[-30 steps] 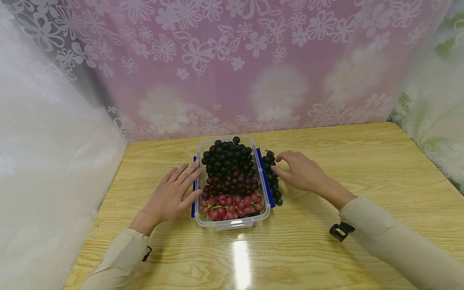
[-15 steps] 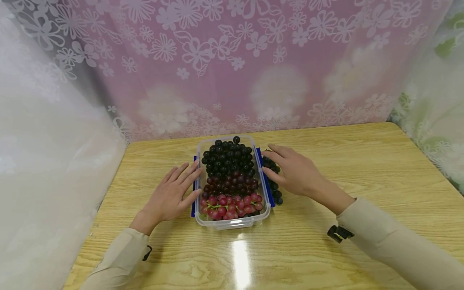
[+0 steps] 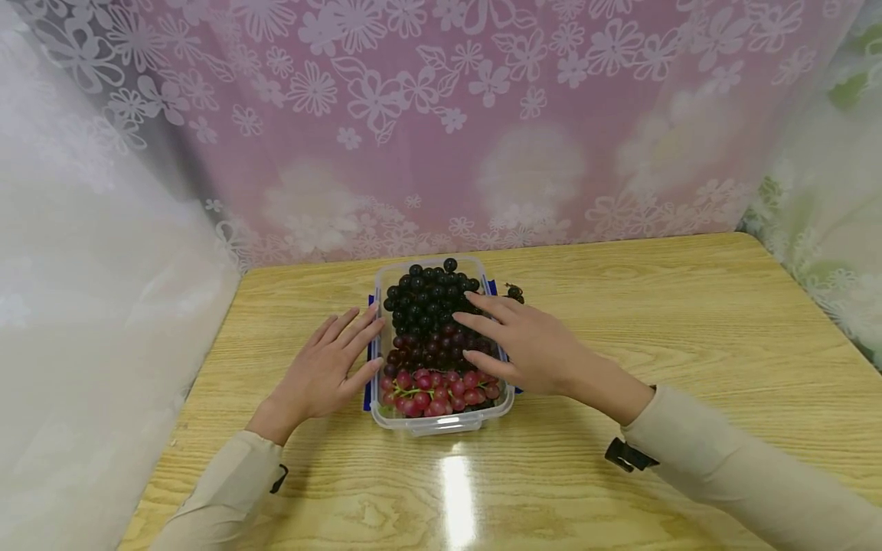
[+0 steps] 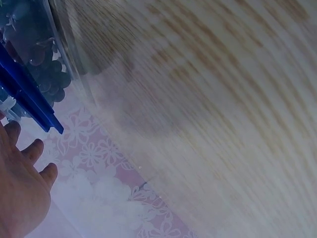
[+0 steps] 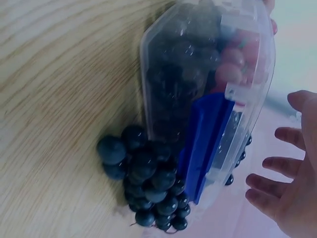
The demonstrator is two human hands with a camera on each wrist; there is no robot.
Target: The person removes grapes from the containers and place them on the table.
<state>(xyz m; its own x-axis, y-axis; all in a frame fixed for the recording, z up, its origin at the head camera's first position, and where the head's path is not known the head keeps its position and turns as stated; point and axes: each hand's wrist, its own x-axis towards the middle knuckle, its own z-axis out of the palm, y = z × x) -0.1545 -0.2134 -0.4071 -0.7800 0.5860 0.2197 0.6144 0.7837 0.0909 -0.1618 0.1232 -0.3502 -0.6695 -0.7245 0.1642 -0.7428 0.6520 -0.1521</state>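
Observation:
A clear plastic food container [image 3: 441, 425] with blue side latches holds dark grapes [image 3: 430, 295] and a bunch of red grapes [image 3: 436, 394] at its near end. My left hand [image 3: 324, 375] lies along the container's left rim, fingers extended with fingertips right at the edge. My right hand [image 3: 530, 344] reaches over the right rim with spread fingers above the dark grapes, gripping nothing. In the right wrist view, its fingers [image 5: 272, 188] are spread beside the rim. A separate bunch of black grapes [image 5: 148, 178] lies on the table against the container's right side, mostly hidden by my right hand in the head view.
The container stands on a wood-grain table [image 3: 661, 321] near its back edge. Behind hangs a pink flowered curtain [image 3: 427, 138], with pale curtains at the left and right sides.
My right hand has moved left from beside the loose bunch, across the right rim to over the container, spreading its fingers. The left hand and the container have stayed put.

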